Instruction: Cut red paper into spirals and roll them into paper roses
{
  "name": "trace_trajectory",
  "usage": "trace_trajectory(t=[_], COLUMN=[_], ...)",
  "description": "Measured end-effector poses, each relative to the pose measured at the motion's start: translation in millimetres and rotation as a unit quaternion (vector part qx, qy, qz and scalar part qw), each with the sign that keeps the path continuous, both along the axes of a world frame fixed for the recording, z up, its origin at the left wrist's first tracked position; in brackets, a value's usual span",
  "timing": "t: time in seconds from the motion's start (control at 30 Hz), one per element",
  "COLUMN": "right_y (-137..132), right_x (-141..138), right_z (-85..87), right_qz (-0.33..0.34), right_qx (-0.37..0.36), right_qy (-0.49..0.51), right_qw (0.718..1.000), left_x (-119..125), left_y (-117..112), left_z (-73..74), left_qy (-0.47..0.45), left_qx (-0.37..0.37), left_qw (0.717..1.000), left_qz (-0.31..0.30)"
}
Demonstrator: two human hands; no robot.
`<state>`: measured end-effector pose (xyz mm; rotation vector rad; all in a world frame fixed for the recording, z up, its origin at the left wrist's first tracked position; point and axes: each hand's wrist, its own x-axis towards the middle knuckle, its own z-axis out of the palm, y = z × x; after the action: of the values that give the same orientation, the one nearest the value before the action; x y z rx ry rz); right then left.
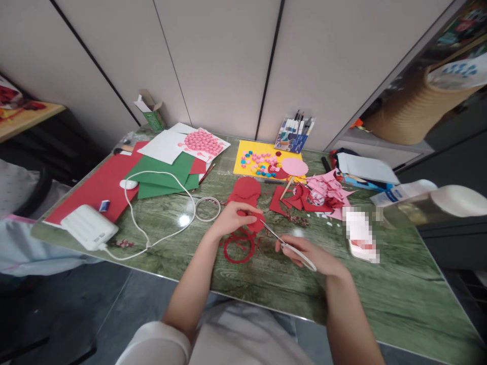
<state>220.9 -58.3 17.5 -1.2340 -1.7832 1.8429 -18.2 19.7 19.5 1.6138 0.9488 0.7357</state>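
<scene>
Red rounded paper piece [257,225] pinched in left hand [239,218], over green marbled tabletop [266,279]. White-handled metal scissors [302,256] gripped in right hand [310,251], long axis diagonal, tips at paper's right edge; contact unclear. Paper lies beyond, left of right hand; left hand nearer.

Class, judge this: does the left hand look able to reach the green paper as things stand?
Probably yes, but the left hand would first release the red paper, and a white cable loops over the green paper.
</scene>
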Motion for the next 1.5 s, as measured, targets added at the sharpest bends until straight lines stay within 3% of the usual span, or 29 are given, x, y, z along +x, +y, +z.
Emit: trace_trajectory(t=[0.43,0.63,0.77,0.93,1.13,1.37,1.5], right_y=[0.4,1.4,2.4,3.2,4.1,5.4,5.5], right_x=[3.0,-0.3,-12.4,-23.6,-27.9,-33.0,-33.4], right_z=[-1.4,-5.6,-14.5,-29.2,-33.8,-39.4,-42.5], right_qz=[0.008,-0.031,-0.064,-0.071,-0.095,-0.145,-0.156], right_qx=[-0.006,0.022,0.011,-0.060,-0.066,-0.031,-0.029], right_qy=[-0.015,0.022,0.144,0.284,0.293,0.260,0.252], right_qw=[1.000,0.999,0.987,0.954,0.949,0.954,0.955], left_x=[-0.8,9.7,20.0,28.1,33.6,41.2,42.9], left_y=[0.2,-2.8,-6.4,-10.2,-12.6,-19.2,-19.2], left_z=[-3.4,-6.8,-14.5,-17.5,-20.5,-22.7,-22.6], left_qy=[-0.002,-0.084,-0.161,-0.203,-0.206,-0.156,-0.158], left_qx=[-0.022,-0.028,-0.059,-0.063,-0.067,-0.013,-0.027], left_qw=[0.999,0.994,0.978,0.962,0.956,0.962,0.959], left_qz=[-0.024,0.061,0.119,0.171,0.200,0.224,0.232])
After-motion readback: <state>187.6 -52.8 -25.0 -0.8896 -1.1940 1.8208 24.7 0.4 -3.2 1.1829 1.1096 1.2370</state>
